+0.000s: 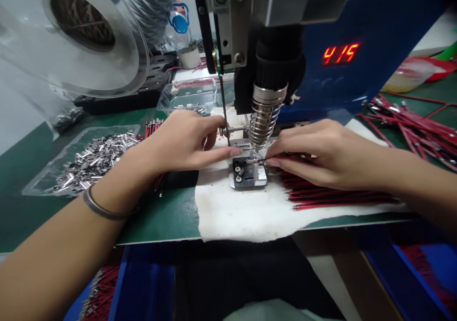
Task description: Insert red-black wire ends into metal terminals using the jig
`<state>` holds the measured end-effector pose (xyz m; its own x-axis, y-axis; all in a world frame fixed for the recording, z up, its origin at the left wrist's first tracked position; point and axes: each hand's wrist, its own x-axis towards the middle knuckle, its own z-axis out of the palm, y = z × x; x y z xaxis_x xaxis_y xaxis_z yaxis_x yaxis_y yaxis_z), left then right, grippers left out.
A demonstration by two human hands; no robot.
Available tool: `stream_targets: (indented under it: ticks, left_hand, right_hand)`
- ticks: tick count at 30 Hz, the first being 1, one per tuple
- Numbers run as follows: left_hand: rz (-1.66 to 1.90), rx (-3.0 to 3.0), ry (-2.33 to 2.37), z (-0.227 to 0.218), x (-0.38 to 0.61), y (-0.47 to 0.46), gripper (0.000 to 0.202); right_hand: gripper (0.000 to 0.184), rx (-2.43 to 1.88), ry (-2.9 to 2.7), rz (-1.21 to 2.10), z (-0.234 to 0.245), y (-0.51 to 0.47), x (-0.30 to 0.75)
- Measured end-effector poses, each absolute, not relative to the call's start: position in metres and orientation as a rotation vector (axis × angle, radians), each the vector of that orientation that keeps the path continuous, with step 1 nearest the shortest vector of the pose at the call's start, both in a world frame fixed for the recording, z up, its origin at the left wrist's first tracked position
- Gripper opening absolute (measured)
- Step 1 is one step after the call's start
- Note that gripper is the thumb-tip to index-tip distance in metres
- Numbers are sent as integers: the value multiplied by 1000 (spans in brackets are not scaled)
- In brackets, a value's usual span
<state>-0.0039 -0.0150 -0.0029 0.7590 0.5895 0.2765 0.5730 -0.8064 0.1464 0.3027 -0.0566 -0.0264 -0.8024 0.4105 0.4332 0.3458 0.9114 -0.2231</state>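
My left hand (182,140) reaches in from the left, a dark bangle on its wrist. Its thumb is stretched out with the tip at the back left of a small metal fixture (244,180), and the index finger is apart, near a small knob on a rod. I see nothing held in it. My right hand (317,154) is closed in a pinch on a thin wire (263,159), which runs into a small silver metal part on the fixture. Directly above hangs a soldering machine's spring-wrapped tip (266,116). A thin strand runs down beside my left fingertips.
Under my right hand lies a bundle of red and black wires (321,199) on white cloth (228,221). A clear tray (32,180) of small metal cylinders stands left. The blue machine (332,92) shows red digits. More wires (414,125) lie right; a clear spool (132,59) is upper left.
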Motion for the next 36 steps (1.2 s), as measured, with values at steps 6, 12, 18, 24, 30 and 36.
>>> stream_targets:
  ticks: [6,12,18,24,30,36]
  left_hand:
    - [444,2895,997,-2,-4,-14,73]
    - [428,2983,1013,-4,-3,-14,80]
    - [373,3025,1038,-4,-4,-16,85]
    - [412,3023,1046,-6,-4,-16,83]
    - [472,3021,995,-9,-5,-13,78]
    - [496,3006,957,-7,-4,-13,72]
  right_hand:
    - [29,-598,-2683,173,-26,-54,306]
    - [35,-762,-2729,335,-22,-51,305]
    - [33,-832,-2672,396,-25,-48,301]
    - [34,-813,-2671,364,-25,-48,301]
    - [30,-781,-2685,360,-27,-47,302]
    - [30,-758,-2713,339,-25,-47,303]
